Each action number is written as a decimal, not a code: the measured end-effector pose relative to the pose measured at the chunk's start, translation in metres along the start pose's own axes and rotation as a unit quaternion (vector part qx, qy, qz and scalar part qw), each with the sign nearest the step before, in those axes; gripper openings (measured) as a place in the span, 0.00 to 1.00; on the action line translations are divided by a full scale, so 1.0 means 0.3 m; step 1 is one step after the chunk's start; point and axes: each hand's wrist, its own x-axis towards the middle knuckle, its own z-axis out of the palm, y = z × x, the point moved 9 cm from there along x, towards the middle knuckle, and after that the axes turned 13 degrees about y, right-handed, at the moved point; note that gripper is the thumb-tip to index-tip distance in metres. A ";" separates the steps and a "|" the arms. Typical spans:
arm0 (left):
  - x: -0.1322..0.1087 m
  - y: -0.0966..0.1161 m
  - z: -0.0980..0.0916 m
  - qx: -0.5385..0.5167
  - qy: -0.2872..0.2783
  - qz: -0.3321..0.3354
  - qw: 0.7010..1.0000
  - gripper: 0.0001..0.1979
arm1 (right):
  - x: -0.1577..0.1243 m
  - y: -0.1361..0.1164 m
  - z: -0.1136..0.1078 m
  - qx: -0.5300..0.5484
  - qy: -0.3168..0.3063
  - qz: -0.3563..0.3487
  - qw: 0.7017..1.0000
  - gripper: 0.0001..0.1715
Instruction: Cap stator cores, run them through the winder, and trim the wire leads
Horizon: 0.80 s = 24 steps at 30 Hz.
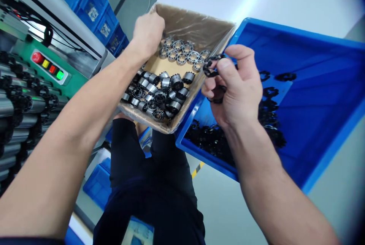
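My right hand [239,85] pinches a black notched plastic ring [209,66] between thumb and fingers, above the edge where two containers meet. A second dark ring [216,100] is tucked lower in the same hand. My left hand [149,32] is curled at the far left corner of a plastic-lined cardboard box [196,21]; its fingertips are hidden, and I cannot see what they hold. Inside the box, several silver metal rings [181,59] stand in rows at the far side. Metal cylinders with black ends [165,83] lie jumbled at the near side.
A blue bin [310,104] on the right holds loose black rings [211,138]. At left, a machine carries a button panel [48,66] and stacked metal cylinders [23,104]. Blue crates [94,9] stand behind it. A white tabletop [285,2] lies beyond the box.
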 end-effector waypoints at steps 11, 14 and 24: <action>-0.625 0.215 -0.066 -0.364 -0.070 -0.216 0.903 0.17 | -0.116 -0.040 0.135 0.015 -0.092 0.034 0.995 0.35; -0.703 0.221 0.003 -0.451 -0.063 -0.243 0.857 0.28 | -0.129 -0.032 0.142 0.010 -0.092 0.034 0.995 0.34; -0.798 0.228 0.088 -0.510 -0.055 -0.193 0.837 0.37 | -0.167 -0.112 0.144 -0.056 -0.034 -0.119 0.991 0.26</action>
